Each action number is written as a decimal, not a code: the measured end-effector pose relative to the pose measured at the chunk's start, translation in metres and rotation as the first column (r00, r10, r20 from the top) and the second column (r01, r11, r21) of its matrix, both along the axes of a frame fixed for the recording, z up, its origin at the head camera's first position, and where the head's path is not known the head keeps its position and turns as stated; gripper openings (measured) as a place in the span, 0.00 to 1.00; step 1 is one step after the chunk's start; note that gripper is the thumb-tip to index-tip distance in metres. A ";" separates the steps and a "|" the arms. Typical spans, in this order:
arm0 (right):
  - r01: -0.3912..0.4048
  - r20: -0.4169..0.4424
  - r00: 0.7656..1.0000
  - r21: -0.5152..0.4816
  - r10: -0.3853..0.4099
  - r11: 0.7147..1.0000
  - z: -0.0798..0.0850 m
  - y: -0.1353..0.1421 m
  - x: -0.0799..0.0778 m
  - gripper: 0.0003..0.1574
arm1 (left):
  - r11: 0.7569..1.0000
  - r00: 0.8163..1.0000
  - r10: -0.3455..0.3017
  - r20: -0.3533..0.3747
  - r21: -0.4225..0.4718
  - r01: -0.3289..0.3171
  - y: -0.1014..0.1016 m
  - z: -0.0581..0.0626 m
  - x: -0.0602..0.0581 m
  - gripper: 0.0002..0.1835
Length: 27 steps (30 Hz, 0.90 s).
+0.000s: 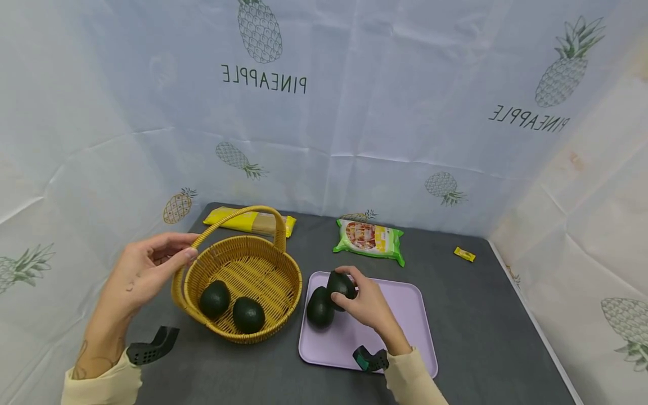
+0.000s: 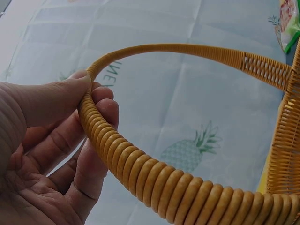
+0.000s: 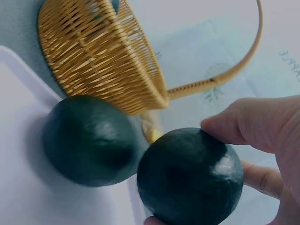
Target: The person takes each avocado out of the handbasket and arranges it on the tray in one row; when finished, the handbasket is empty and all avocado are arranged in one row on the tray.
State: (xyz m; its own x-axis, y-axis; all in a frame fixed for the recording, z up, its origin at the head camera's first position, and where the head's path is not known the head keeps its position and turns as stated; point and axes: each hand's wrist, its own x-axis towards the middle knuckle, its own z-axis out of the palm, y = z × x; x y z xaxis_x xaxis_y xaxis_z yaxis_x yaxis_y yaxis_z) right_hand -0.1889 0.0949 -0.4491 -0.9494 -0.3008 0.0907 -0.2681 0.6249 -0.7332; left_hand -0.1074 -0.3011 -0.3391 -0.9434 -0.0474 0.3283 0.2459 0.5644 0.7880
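Note:
My left hand (image 1: 144, 270) pinches the handle (image 2: 126, 154) of a yellow wicker basket (image 1: 293, 275) between thumb and fingers, at the handle's left side. Two dark green avocados (image 1: 215, 299) lie inside the basket. With thumb and fingertips, my right hand (image 1: 367, 301) grips another avocado (image 3: 190, 176) over the left part of a lilac tray (image 1: 374, 343). A second avocado (image 1: 320, 308) rests on that tray, just left of the held one. In the right wrist view the two look close together; whether they touch I cannot tell.
Behind the basket lies a long yellow packet (image 1: 248, 221). A green and white food packet (image 1: 369, 241) is at the back, beyond the tray. Far right sits a small yellow wrapped piece (image 1: 464, 254). Pineapple-print cloth (image 1: 344, 124) hangs round the dark table (image 1: 486, 326).

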 end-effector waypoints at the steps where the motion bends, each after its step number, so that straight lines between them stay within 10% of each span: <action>1: 0.013 -0.001 1.000 -0.002 -0.013 1.000 -0.003 0.001 0.001 0.30 | 1.000 1.000 0.001 -0.001 0.000 -0.001 0.000 0.000 0.000 0.16; 27: 0.064 -0.103 0.993 0.068 -0.057 0.996 -0.048 0.004 0.019 0.30 | 1.000 1.000 0.007 -0.001 -0.003 -0.007 0.001 -0.001 0.001 0.16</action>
